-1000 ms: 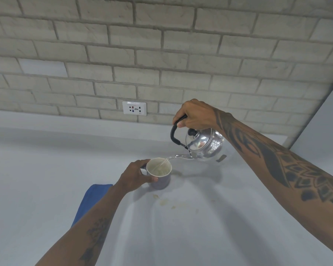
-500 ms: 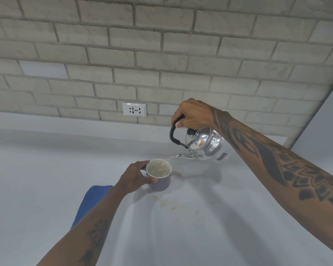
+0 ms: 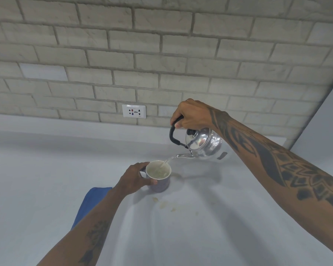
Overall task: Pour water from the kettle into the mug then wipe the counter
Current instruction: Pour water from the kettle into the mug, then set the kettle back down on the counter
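A shiny steel kettle [image 3: 205, 144] with a black handle hangs tilted above the counter, spout down to the left. My right hand [image 3: 192, 115] grips its handle from above. A thin stream of water runs from the spout into a purple mug [image 3: 160, 177] with a pale inside, which stands on the white counter [image 3: 210, 227]. My left hand [image 3: 135, 178] wraps the mug's left side. A blue cloth [image 3: 88, 204] lies on the counter to the left, partly hidden under my left forearm.
Small yellowish stains [image 3: 163, 204] mark the counter just in front of the mug. A wall socket [image 3: 134, 111] sits in the pale brick wall behind. A grey panel [image 3: 327, 120] closes the counter on the right.
The kettle has tipped slightly further and risen a little. Water keeps flowing into the mug. My left hand and the mug have stayed where they were.
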`<state>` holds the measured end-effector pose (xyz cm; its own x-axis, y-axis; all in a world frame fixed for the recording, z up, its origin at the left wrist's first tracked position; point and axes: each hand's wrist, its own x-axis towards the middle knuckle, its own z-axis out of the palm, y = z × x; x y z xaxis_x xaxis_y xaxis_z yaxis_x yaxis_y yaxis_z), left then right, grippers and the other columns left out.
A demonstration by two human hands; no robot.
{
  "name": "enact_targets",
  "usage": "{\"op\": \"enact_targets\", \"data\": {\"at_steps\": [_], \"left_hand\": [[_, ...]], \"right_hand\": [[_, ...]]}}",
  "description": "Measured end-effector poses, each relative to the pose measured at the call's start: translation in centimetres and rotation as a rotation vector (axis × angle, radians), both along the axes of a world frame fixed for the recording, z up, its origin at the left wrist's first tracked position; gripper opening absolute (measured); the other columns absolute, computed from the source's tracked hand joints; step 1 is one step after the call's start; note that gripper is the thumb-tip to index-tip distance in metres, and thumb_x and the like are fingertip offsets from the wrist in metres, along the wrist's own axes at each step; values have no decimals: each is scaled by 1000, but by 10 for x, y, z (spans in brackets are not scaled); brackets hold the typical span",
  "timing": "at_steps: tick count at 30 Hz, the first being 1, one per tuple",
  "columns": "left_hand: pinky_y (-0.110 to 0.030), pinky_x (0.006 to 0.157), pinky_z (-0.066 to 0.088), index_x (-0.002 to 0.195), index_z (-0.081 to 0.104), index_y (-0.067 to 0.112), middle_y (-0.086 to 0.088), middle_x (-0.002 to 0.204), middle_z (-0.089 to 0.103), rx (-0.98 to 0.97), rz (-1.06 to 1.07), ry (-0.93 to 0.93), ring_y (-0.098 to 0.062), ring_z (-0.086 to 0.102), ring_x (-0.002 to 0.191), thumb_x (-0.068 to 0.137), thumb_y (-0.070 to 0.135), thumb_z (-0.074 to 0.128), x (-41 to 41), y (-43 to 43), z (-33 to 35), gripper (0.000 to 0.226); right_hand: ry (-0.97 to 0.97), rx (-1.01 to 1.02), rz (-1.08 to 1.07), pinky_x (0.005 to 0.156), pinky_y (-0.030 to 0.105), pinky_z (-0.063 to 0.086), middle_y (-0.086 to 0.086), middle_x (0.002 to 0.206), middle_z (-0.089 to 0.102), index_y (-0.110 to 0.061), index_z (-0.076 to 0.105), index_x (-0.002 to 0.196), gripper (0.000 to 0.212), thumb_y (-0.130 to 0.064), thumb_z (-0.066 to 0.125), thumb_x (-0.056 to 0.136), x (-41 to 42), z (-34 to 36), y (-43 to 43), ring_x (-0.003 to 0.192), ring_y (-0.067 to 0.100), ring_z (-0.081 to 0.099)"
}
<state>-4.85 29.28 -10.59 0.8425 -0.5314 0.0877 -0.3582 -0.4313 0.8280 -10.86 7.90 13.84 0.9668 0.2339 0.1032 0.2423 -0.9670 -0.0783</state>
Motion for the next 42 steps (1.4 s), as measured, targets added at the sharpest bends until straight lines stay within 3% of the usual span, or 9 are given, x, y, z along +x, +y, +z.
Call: {"op": "enact_targets", "data": {"at_steps": [9,13,17,20,22,26,32,38,42], "left_hand": [[-26,80,51,113,65,31,16,105,69,83,42,53,0,63,97,54,37,93,7,-2,2,66],[-19,73,45,109,60,29,14,107,67,118,26,77,-5,62,98,57,30,93,8,-4,8,62],[-15,73,44,116,56,20,9,110,62,174,24,108,-12,60,103,60,25,92,12,-5,10,66],[-26,82,53,137,42,16,0,125,51,263,5,169,-21,58,108,55,31,93,16,-8,24,97],[-34,74,58,147,29,19,-2,136,40,271,-22,204,-26,55,108,60,27,91,19,-18,49,107],[-24,94,40,143,41,17,-2,132,52,167,-74,-19,-16,49,119,70,25,87,20,-55,125,87],[-28,98,48,129,58,19,1,111,64,159,-238,-189,-16,61,107,73,28,84,12,-123,214,62],[-23,66,52,105,69,15,2,86,66,224,-277,-348,-24,70,84,81,20,73,-1,-169,243,25],[-30,66,59,99,70,11,-10,89,72,203,-271,-345,-29,72,84,85,15,69,-4,-188,249,15]], "right_hand": [[-4,177,-52,60,9,35,-13,86,68,-22,76,104,21,-20,67,85,5,-18,-25,65,-6,55],[-6,344,-87,86,20,49,-6,100,75,-21,77,102,19,-18,72,84,1,-35,-44,92,5,65],[-15,506,-128,82,11,43,-6,101,75,-20,78,102,20,-17,73,83,-5,-50,-61,96,5,64],[-15,659,-160,84,19,48,-4,97,75,-21,78,100,19,-14,73,82,-10,-59,-76,92,9,67],[-16,789,-181,88,25,51,0,98,76,-18,78,100,20,-9,72,83,-13,-61,-87,96,14,69],[-50,943,-208,92,24,50,2,103,75,-14,76,100,20,-6,72,83,-20,-58,-101,103,15,68],[-132,1025,-235,80,18,47,3,99,75,-13,75,98,16,-8,72,83,-29,-40,-112,94,11,67],[-214,1038,-290,65,11,42,1,88,69,-5,72,99,17,-10,73,83,-36,-20,-123,80,6,61],[-217,961,-316,51,3,38,-4,76,64,-2,71,100,18,-8,73,83,-45,-13,-135,58,-7,56]]}}
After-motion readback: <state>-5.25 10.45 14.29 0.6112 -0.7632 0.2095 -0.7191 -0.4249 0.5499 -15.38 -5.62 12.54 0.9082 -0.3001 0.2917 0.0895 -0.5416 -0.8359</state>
